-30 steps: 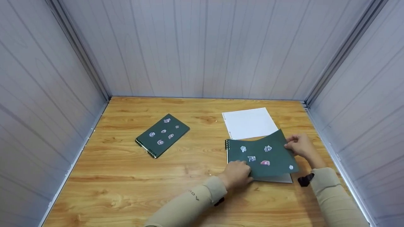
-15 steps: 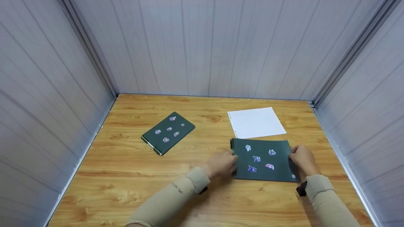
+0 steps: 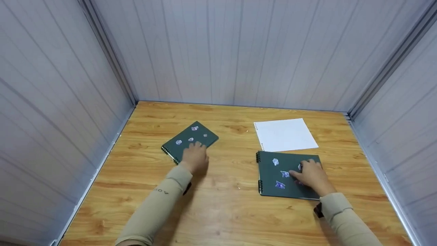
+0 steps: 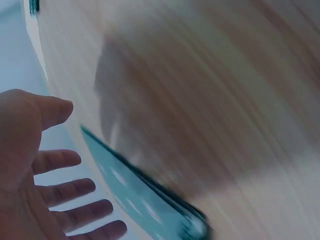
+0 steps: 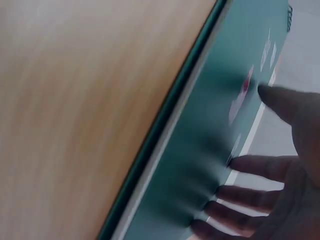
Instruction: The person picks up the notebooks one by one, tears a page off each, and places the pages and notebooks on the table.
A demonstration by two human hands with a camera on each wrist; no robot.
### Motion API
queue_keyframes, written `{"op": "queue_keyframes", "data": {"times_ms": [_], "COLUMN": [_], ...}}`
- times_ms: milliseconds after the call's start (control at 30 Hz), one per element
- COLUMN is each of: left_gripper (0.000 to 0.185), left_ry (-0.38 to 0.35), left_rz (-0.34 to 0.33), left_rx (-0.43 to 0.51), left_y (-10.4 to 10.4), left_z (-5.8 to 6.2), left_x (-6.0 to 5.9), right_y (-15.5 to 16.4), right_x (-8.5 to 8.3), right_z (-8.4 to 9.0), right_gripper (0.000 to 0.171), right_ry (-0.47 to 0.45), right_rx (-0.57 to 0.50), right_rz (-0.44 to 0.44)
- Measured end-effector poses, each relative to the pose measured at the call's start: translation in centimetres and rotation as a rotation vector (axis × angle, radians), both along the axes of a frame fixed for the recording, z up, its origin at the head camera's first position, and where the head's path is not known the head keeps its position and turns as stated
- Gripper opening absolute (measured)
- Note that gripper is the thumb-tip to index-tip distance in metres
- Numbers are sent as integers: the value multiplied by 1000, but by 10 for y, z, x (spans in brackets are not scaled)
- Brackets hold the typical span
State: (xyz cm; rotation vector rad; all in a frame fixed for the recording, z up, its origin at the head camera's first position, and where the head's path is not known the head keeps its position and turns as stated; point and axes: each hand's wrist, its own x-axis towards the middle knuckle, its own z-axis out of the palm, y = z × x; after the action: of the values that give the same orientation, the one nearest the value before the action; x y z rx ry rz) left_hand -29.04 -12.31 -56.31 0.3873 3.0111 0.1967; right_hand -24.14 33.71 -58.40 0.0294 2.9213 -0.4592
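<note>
Resting flat on two green spiral notebooks: left hand (image 3: pixel 195 156) on far-left notebook (image 3: pixel 189 141), right hand (image 3: pixel 311 175) on near-right notebook (image 3: pixel 288 175); only head view shows one loose sheet (image 3: pixel 285 134).

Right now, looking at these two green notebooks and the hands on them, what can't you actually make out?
- Stickers on the right notebook: the right hand covers some in the head view; the right wrist view is blurred.
- Whether the left hand touches the left notebook: its near corner is hidden in the head view; the left wrist view is motion-smeared.
- What the stickers depict: too small.
- Loose sheet: any marks are too faint to see.
</note>
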Motion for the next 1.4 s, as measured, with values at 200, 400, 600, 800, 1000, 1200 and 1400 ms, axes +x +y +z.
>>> {"op": "queue_keyframes", "data": {"times_ms": [200,400,600,800,1000,1200,1400], "left_gripper": [54,62,60,54,56,54,56], "left_ry": [-57,-104,-92,-90,-141,-137,-145], "left_rz": [120,165,130,23,-78,-196,-262], "left_rx": [-41,-39,-15,45,100,109,100], "left_y": [-24,-32,-36,-49,-65,-66,-58], "left_z": [-16,-24,-22,-16,-13,-10,-8], "left_x": [-3,1,6,14,20,26,36], "right_y": [-1,3,9,6,-23,-61,-101], "right_x": [4,5,6,5,-3,-16,-25], "right_z": [-1,-2,0,2,14,27,31], "right_gripper": [90,93,94,102,94,86,83], "right_ry": [-13,-43,-56,-30,72,162,172], "right_rx": [22,-25,-34,-65,-101,-133,-155], "right_rz": [-6,-20,-29,-18,32,109,187]}}
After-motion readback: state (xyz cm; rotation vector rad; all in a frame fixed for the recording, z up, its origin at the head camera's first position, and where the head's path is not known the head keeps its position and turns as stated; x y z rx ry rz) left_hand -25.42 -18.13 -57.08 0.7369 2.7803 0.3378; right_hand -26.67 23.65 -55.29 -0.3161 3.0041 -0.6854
